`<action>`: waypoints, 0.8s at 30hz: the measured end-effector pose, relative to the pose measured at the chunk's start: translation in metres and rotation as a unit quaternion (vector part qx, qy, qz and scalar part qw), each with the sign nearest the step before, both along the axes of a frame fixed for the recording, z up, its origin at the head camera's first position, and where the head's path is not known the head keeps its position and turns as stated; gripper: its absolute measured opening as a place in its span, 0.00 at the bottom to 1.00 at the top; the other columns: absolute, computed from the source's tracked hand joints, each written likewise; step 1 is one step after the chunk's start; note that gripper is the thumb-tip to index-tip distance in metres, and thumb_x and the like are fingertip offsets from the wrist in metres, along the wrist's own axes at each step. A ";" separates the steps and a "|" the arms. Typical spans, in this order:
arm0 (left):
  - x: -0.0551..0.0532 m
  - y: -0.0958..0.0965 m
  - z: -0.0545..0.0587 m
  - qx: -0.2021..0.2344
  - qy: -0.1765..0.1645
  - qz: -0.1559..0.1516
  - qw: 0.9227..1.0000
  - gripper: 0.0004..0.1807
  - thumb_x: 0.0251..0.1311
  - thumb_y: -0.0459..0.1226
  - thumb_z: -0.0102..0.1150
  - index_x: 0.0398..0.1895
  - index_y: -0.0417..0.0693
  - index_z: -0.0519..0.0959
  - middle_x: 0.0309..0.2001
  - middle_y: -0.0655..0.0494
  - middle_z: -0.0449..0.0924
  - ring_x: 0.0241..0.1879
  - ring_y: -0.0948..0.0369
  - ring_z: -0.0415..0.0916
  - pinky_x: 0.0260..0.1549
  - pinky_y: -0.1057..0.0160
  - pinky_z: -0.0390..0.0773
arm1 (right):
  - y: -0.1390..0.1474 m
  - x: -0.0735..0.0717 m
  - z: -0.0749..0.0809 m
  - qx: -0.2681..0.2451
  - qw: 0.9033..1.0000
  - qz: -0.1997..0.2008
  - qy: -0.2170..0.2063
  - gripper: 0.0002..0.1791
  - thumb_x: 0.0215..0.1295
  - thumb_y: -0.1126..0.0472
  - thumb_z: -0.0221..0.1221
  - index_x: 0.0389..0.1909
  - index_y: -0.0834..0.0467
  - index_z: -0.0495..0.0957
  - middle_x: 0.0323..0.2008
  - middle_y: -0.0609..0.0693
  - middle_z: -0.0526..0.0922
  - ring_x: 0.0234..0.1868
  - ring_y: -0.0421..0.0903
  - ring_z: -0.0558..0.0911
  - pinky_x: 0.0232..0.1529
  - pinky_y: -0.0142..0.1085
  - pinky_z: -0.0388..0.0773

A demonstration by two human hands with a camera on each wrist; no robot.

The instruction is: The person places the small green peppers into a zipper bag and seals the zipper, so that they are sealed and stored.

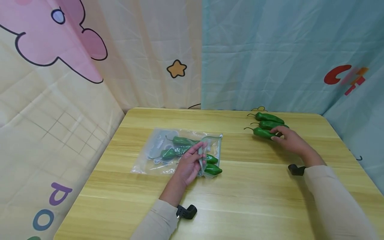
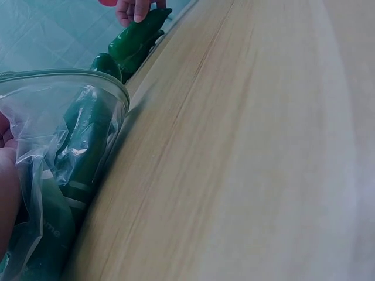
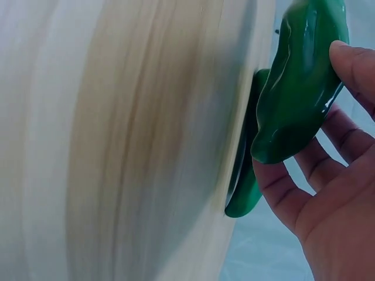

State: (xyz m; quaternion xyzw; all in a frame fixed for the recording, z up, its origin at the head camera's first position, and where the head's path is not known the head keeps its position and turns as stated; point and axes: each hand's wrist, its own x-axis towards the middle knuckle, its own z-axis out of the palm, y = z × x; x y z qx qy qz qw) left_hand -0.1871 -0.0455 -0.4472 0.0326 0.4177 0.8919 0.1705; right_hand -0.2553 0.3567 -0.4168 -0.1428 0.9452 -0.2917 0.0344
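My left hand (image 1: 187, 168) grips the open edge of a clear zip bag (image 1: 140, 166) that lies on the table at centre left. Inside the bag are several green chili peppers (image 1: 181, 141), seen through the plastic, their tips toward the mouth. In the left wrist view, the zip rim (image 2: 70, 72) arches open above the peppers. My right hand (image 1: 290, 142) pinches the nearest chili pepper (image 3: 302, 76) of a row at the back right, thumb on one side and fingers on the other. Two more chili peppers (image 1: 270, 117) lie behind it, stems pointing left.
The wooden table (image 1: 240, 200) has its far edge against hanging curtains (image 1: 258, 66). A cream curtain with cartoon prints (image 1: 75, 126) hangs along the left side. Black wrist mounts (image 1: 187, 212) stick out from both sleeves.
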 end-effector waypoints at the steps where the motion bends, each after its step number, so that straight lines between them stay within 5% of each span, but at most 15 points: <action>1: 0.000 0.000 0.000 0.001 0.000 0.000 1.000 0.27 0.58 0.22 0.40 0.63 0.43 0.65 0.64 0.54 0.63 0.37 0.64 0.69 0.33 0.72 0.72 | -0.001 0.000 0.000 -0.002 1.000 0.000 -0.002 0.18 0.69 0.54 0.48 0.53 0.62 0.67 0.50 0.61 0.70 0.49 0.58 0.70 0.40 0.48 0.69; 24: -0.001 0.000 0.000 0.009 -0.002 0.000 1.000 0.26 0.59 0.22 0.41 0.62 0.43 0.65 0.64 0.53 0.64 0.37 0.63 0.68 0.33 0.72 0.72 | -0.029 0.015 -0.006 -0.024 0.998 0.052 0.009 0.10 0.67 0.60 0.51 0.45 0.59 0.71 0.42 0.53 0.75 0.41 0.51 0.73 0.37 0.42 0.72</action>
